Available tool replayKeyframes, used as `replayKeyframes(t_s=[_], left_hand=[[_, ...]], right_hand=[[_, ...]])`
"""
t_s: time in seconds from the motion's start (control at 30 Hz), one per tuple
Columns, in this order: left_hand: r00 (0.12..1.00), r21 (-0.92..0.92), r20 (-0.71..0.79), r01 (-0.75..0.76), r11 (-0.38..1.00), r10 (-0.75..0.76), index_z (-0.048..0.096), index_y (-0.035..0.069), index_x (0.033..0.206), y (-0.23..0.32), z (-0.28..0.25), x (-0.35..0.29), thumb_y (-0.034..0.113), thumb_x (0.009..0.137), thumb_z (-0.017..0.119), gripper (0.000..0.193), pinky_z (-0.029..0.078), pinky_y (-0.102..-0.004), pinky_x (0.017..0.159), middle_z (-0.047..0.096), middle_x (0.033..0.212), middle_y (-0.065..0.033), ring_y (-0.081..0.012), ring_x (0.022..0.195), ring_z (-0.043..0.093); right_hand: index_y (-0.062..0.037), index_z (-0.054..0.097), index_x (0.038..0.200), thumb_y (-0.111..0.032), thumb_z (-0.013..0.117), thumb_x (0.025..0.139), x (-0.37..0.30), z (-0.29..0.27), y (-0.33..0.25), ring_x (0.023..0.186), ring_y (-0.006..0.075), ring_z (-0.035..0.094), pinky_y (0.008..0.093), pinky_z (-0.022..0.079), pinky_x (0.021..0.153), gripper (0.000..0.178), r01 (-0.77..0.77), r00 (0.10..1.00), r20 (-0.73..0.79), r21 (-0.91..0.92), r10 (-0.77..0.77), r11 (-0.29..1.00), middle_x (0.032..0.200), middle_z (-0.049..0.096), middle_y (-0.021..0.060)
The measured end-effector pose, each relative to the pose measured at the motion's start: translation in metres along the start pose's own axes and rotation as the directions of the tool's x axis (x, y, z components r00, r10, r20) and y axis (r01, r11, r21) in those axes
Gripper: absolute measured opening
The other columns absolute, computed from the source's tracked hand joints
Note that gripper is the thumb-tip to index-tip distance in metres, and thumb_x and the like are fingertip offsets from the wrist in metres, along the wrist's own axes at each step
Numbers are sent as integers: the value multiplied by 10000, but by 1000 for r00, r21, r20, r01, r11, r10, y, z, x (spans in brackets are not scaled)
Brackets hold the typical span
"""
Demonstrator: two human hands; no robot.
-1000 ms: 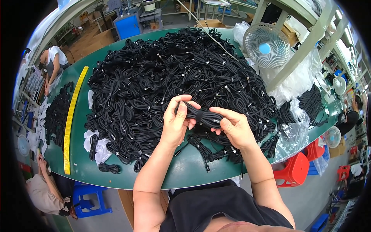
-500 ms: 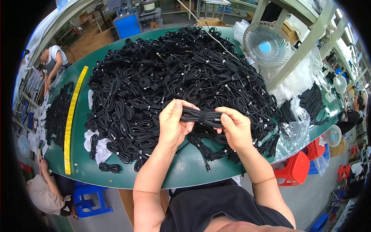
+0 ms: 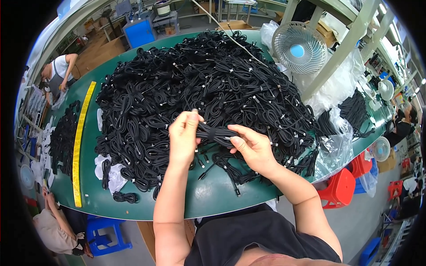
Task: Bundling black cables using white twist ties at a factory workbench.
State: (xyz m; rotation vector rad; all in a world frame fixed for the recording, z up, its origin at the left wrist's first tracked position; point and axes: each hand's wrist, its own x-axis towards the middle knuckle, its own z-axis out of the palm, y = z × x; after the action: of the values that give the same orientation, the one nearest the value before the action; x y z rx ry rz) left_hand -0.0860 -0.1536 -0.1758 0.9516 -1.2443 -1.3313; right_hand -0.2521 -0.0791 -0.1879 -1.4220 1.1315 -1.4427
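Observation:
Between my two hands, above the near part of the pile, is a coiled black cable (image 3: 214,134) with a dark strap around its middle. My left hand (image 3: 184,137) grips the coil's left end, thumb pointing up. At its right end my right hand (image 3: 254,148) pinches it between thumb and fingers. The coil lies nearly level, tipped slightly down to the right. Behind and around it spreads a big heap of similar black cables (image 3: 177,84), several with silver plugs showing. Loose cable ends (image 3: 233,175) lie on the green table just below my hands.
A yellow tape strip (image 3: 83,142) runs along the green table (image 3: 208,199) at left. White plastic (image 3: 117,175) lies near two separate coils. A fan (image 3: 300,48) stands at back right beside a metal post and clear plastic bags (image 3: 333,148). Two other people are at the left.
Both hands have moved left with the coiled cable, which is now tilted a little more. The whole view has shifted slightly. My grip stays on both ends.

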Motion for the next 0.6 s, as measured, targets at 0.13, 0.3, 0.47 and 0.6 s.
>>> replayKeyframes(t_s=[0.13,0.3,0.47,0.6], left_hand=[[986,-449,-161,-43,893,-33,553,4,877,8,-37,20,267,941,465,285,406,-207,423,528,692,-57,-103,500,490],[907,-704,-367,-416,575,207,469,-101,1090,-9,-103,46,182,936,459,322,473,-355,908,544,1094,-219,-285,1049,546],[914,-833,-401,-392,391,62,402,-155,1166,-5,-107,48,80,919,458,346,383,-391,1028,479,1207,-242,-311,1178,455],[988,-851,-112,-152,502,109,512,-57,1119,-10,-100,39,34,867,519,268,522,-321,793,587,1076,-193,-233,922,607]], right_hand=[[28,538,1104,-92,602,847,23,-9,-7,658,159,594,253,494,590,291,337,932,32,-441,-361,832,872,576,120],[0,531,1082,45,574,719,68,-42,-3,876,290,542,351,477,769,368,312,861,154,-913,-484,264,1043,547,136],[-28,509,1131,54,549,680,100,-66,7,914,287,521,363,479,779,460,175,975,167,-983,-150,47,1053,533,95],[-25,536,1061,42,579,684,103,-70,8,776,251,552,338,490,677,386,346,886,260,-922,-384,173,962,542,96]])
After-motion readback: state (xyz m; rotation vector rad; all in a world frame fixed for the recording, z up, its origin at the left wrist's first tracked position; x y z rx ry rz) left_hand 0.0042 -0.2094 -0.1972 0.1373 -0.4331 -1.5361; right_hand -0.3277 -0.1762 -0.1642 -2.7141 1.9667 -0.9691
